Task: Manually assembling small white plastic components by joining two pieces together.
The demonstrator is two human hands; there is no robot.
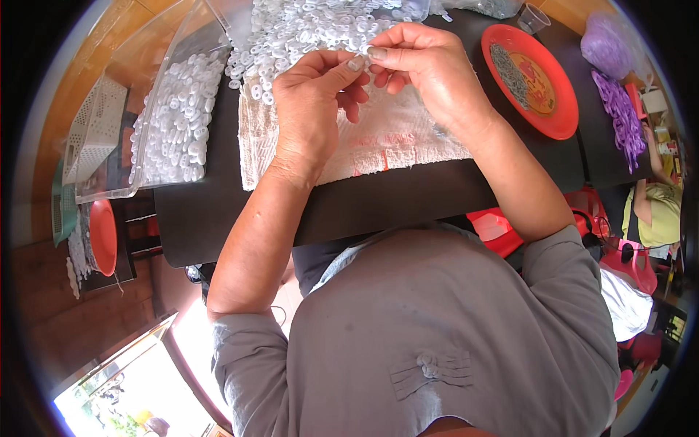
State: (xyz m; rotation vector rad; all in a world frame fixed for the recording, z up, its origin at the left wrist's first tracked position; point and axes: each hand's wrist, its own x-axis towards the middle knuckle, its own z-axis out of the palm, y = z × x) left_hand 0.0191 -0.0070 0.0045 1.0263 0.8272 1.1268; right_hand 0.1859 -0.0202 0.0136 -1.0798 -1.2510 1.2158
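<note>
My left hand (313, 98) and my right hand (433, 76) meet fingertip to fingertip above a cloth. Thumb and forefinger are pinched together on each one. Whatever sits between the fingertips is tiny and mostly hidden; a whitish bit shows there, but I cannot make out its kind. Just beyond the hands spreads a heap of small white plastic pieces (295, 36), many ring-shaped with a hole. The pale, worn cloth (364, 149) with faded red print lies under my wrists on the black table (408, 193).
At the left stands a clear plastic bin (138, 191) with more white pieces (178, 124). A red plate (564, 116) at the right holds small grey metal parts (508, 76). Beyond it are a clear cup (534, 18) and purple strips (619, 124). Another person (659, 207) sits far right.
</note>
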